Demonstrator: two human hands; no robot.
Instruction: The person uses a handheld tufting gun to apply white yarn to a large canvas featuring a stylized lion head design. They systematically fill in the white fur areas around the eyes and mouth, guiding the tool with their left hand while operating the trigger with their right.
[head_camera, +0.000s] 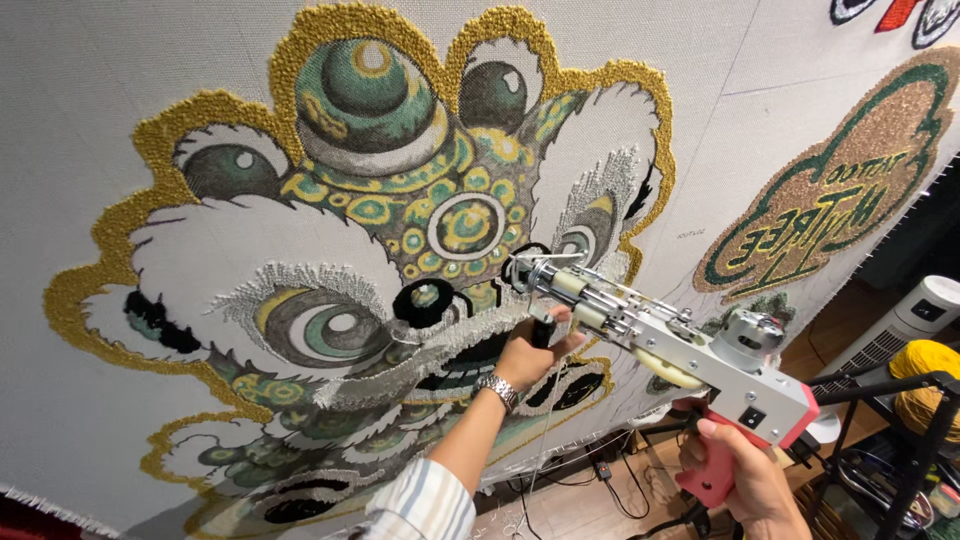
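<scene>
A tufting gun with a silver body and pink grip points its needle at a stretched grey cloth. My right hand is closed around the pink rear grip. My left hand, with a metal watch on the wrist, holds the gun's black front handle close to the cloth. The needle tip sits beside a black tufted ring on a large lion-head design, which is outlined in gold yarn with green, white and black patches.
A second tufted emblem in brown and green is on the cloth to the right. A yellow yarn cone stands on a black metal rack at the right edge, next to a white tower appliance. Cables lie on the wooden floor below.
</scene>
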